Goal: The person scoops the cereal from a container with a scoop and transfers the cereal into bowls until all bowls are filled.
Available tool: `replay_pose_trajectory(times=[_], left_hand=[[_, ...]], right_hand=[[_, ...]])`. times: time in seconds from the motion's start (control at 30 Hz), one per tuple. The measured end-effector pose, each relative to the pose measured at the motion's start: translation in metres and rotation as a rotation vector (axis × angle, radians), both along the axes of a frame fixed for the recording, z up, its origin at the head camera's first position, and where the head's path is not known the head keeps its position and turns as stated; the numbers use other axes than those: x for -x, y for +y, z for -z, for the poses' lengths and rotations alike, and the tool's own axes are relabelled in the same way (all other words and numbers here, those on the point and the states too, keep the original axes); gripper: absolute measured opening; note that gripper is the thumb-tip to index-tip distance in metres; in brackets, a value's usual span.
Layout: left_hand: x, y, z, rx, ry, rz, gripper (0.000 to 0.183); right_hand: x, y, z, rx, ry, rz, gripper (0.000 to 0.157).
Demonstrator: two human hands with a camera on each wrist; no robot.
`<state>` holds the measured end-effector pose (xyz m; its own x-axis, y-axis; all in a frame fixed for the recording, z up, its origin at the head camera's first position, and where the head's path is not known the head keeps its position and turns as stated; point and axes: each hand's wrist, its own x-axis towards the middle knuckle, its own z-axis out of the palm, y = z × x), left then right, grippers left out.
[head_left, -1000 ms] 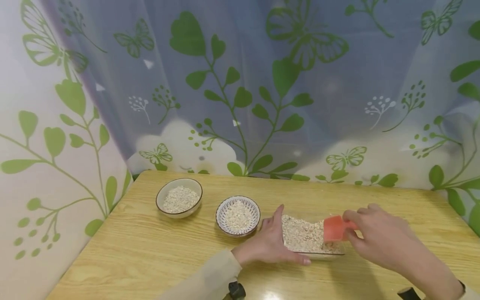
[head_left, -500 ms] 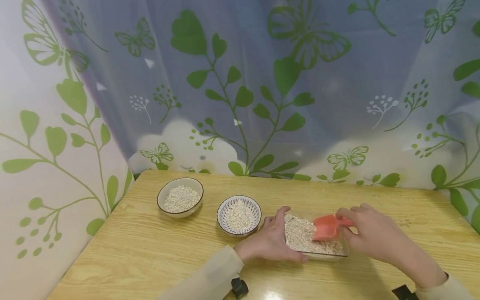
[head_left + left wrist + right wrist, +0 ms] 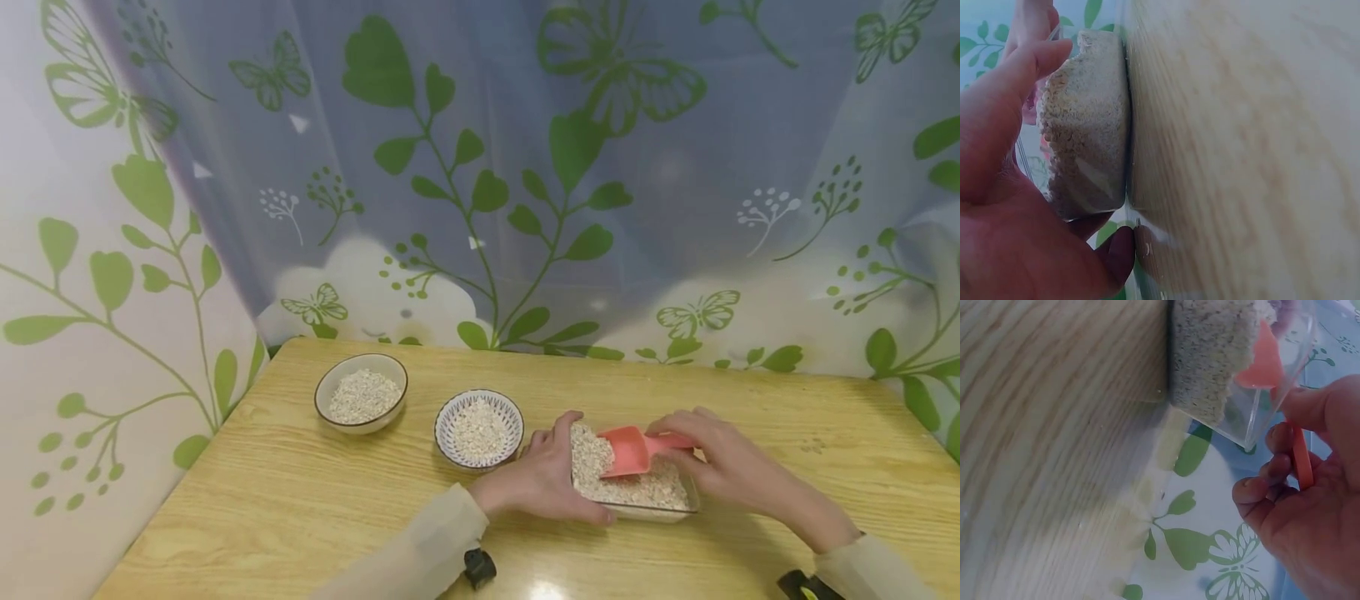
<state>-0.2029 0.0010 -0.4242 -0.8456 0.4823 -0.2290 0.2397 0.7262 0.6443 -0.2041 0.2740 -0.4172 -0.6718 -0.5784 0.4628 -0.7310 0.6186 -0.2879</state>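
A clear rectangular container (image 3: 651, 510) filled with oat flakes (image 3: 660, 490) stands on the table. My left hand (image 3: 543, 482) grips its left end, the thumb along the near side and the fingers at the far side. In the left wrist view, the oats (image 3: 1088, 119) show through the clear wall beside this hand. My right hand (image 3: 723, 458) holds a red scoop (image 3: 628, 452) by its handle. The scoop's blade dips into the oats, its front edge toward the left end. From the right wrist, the handle (image 3: 1301, 456) runs between thumb and curled fingers.
Left of the container, close to my left hand, sits a small patterned bowl (image 3: 442, 429) with oats. A larger cream bowl (image 3: 322, 400) of oats stands farther left. A printed curtain (image 3: 480, 167) hangs behind the wooden table (image 3: 300, 500).
My right hand has moved the scoop leftward through the oats, from the container's right side to its middle. The blade now tilts more upward. My left hand keeps its grip.
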Motion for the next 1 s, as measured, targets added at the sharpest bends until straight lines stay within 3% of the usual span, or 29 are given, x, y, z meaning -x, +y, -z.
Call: replay_pose_trajectory(times=[0.1,0.23,0.33,0.57,0.67,0.9,1.0], left_hand=[[0.001,0.000,0.000,0.003,-0.002,0.013,0.133],[0.003,0.000,0.001,0.007,0.001,0.029,0.132],[0.003,0.000,0.001,0.007,-0.001,0.034,0.131],[0.003,0.000,-0.001,0.019,0.008,0.035,0.132],[0.004,0.000,-0.001,0.023,0.024,0.036,0.132],[0.003,0.000,0.000,0.018,0.027,0.039,0.131],[0.003,0.000,0.001,0.011,0.022,0.042,0.130]], right_hand=[[0.002,-0.003,0.001,0.015,-0.002,-0.032,0.037],[0.000,-0.007,0.000,0.024,-0.082,-0.045,0.034],[-0.002,-0.008,-0.001,0.021,-0.152,-0.032,0.030],[-0.008,-0.014,-0.001,0.034,-0.217,0.031,0.023],[-0.010,-0.016,0.002,0.029,-0.186,0.063,0.024],[-0.012,-0.018,0.013,-0.016,0.043,0.072,0.028],[-0.013,-0.017,0.016,-0.005,0.056,0.072,0.026]])
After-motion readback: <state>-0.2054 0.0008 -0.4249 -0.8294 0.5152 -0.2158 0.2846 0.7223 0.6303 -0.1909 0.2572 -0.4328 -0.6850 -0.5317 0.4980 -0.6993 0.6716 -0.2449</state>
